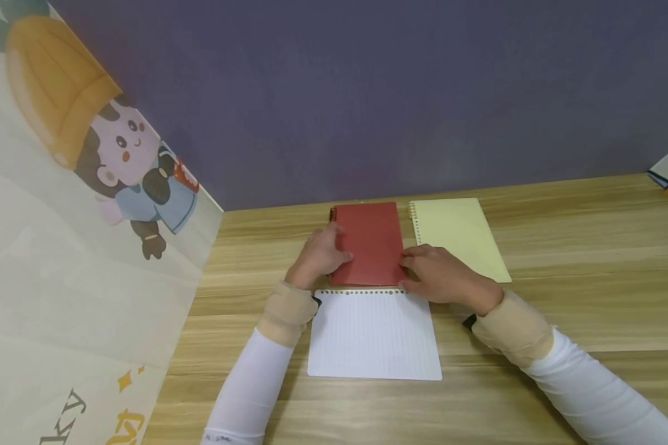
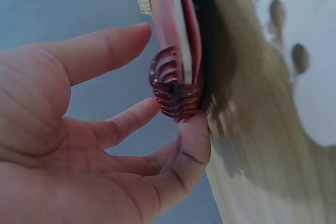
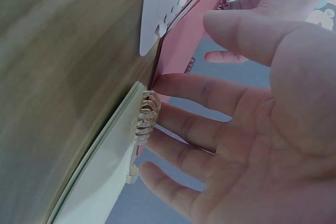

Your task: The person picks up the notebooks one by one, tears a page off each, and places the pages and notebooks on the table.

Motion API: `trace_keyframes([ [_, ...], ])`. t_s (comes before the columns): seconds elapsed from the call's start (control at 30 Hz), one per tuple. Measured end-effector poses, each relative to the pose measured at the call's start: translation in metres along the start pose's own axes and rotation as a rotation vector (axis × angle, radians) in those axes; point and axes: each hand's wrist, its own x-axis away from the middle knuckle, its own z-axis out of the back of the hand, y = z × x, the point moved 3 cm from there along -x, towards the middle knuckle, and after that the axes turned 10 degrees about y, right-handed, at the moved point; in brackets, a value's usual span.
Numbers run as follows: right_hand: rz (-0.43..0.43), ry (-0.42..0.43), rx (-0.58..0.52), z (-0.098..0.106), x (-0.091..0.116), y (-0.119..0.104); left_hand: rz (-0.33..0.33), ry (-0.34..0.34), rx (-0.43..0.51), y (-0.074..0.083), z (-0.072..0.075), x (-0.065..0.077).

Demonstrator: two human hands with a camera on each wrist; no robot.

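A red spiral notebook [image 1: 370,244] lies closed on the wooden table between both hands. My left hand [image 1: 321,251] is at its left side, thumb over the cover, and a bent finger touches the dark red coil [image 2: 176,95] in the left wrist view. On the opposite side my right hand [image 1: 436,272] has its fingers extended, with fingertips along the notebook's right edge. In the right wrist view those fingers also reach past the clear coil [image 3: 147,116] of a pale yellow notebook [image 1: 456,232]. The right thumb stands apart from the fingers.
A lined loose-leaf sheet [image 1: 374,337] with punched holes lies just in front of the red notebook. Behind the wooden table [image 1: 579,247] rises a dark purple-grey panel [image 1: 367,99]. A pale wall [image 1: 61,278] with a cartoon figure borders the left side.
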Motion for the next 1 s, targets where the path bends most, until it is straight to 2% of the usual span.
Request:
trace_keyframes([
  [0.13,-0.001,-0.01,-0.002,0.001,0.002,0.001,-0.013,0.004,-0.056,0.003,-0.004,0.001],
  [0.33,-0.024,-0.059,-0.048,0.002,0.003,0.005,-0.072,0.02,-0.278,0.013,-0.011,0.005],
  [0.43,-0.019,-0.074,-0.089,0.003,0.002,0.01,-0.124,0.009,-0.353,0.023,-0.014,0.01],
  [0.53,-0.008,-0.056,-0.144,0.007,0.002,0.017,-0.207,-0.026,-0.359,0.038,-0.019,0.019],
  [0.67,-0.066,-0.018,-0.188,0.021,0.003,0.035,-0.366,-0.091,-0.312,0.063,-0.031,0.035],
  [0.83,-0.219,-0.028,-0.171,0.046,0.006,0.067,-0.556,-0.139,-0.333,0.091,-0.048,0.053],
  [1.0,-0.358,-0.094,-0.207,0.055,0.01,0.099,-0.639,-0.13,-0.377,0.104,-0.063,0.055],
])
